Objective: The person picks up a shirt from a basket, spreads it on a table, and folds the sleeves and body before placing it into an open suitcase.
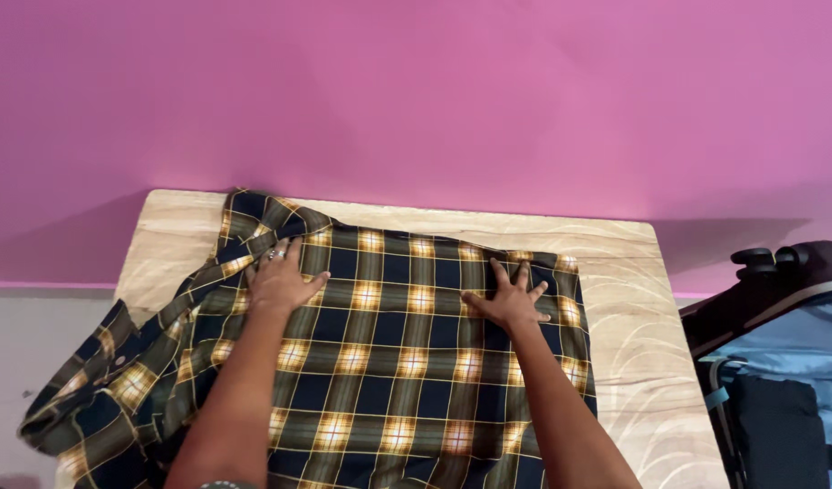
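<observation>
We've got both palms flat with fingers spread, left hand (280, 277) and right hand (511, 299), pressing on the plaid shirt (379, 362) mid-frame. It covers a light wood-grain table (633, 362) against a pink wall (416, 100), with a dark bag (783, 380) at lower right.

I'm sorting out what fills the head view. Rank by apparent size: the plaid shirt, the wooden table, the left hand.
1. Dark checked yellow-and-navy plaid shirt
2. Light wood-grain table, mostly covered, so ranking unsure
3. Left hand

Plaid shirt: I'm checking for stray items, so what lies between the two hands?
Only plaid shirt cloth lies between left hand and right hand, in the head view.
</observation>
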